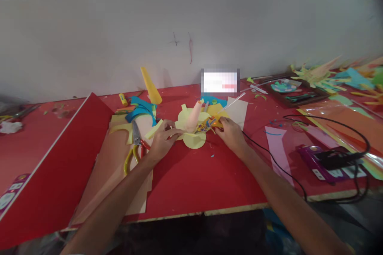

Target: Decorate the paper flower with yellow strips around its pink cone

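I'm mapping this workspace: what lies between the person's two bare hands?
The head view shows a peach paper cone, rounded pale yellow paper around its base, and a small multicoloured cluster nearer the right hand.

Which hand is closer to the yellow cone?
Left. The left hand is in front of the yellow cone, a bit to its right, not touching it. The right hand is farther right, beyond the pink cone.

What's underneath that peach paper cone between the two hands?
Pale yellow paper with rounded edges shows around the foot of the peach paper cone. The cone covers the middle, so what lies directly beneath it cannot be seen.
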Demonstrator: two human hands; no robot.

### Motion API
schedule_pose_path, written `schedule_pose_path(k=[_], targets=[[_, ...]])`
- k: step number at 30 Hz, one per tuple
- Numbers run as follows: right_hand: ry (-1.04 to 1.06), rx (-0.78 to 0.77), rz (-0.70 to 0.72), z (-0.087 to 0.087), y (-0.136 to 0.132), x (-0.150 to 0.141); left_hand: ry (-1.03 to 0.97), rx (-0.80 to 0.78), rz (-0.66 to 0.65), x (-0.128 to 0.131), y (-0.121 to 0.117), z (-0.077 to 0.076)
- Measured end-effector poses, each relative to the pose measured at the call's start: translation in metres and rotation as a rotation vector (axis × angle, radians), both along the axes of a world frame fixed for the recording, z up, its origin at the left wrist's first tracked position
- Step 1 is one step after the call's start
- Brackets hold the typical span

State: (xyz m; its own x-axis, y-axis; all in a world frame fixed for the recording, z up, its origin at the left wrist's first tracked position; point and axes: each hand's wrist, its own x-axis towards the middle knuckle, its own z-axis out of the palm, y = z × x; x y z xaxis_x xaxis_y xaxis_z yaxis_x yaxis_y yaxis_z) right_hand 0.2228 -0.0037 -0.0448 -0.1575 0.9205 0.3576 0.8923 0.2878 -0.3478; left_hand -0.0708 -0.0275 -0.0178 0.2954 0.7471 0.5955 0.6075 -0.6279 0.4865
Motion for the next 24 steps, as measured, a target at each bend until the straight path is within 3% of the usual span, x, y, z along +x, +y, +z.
schedule_pose_path(k=[5, 11, 16, 24], targets=[[0.002, -0.002, -0.012, 0.001, -0.001, -0.003, 0.045, 0.080, -0.009, 0.005, -0.007, 0.005], [-0.004, -0.064, -0.022, 0.006, -0.001, -0.004, 0.333, 0.212, 0.004, 0.011, -0.017, 0.005], [-0.031, -0.090, -0.068, 0.012, -0.003, -0.004, 0.448, 0.310, 0.023, 0.022, -0.025, 0.008], [0.015, -0.072, -0.146, 0.018, 0.002, 0.009, 0.656, 0.296, -0.015, 0.049, -0.028, 0.005]])
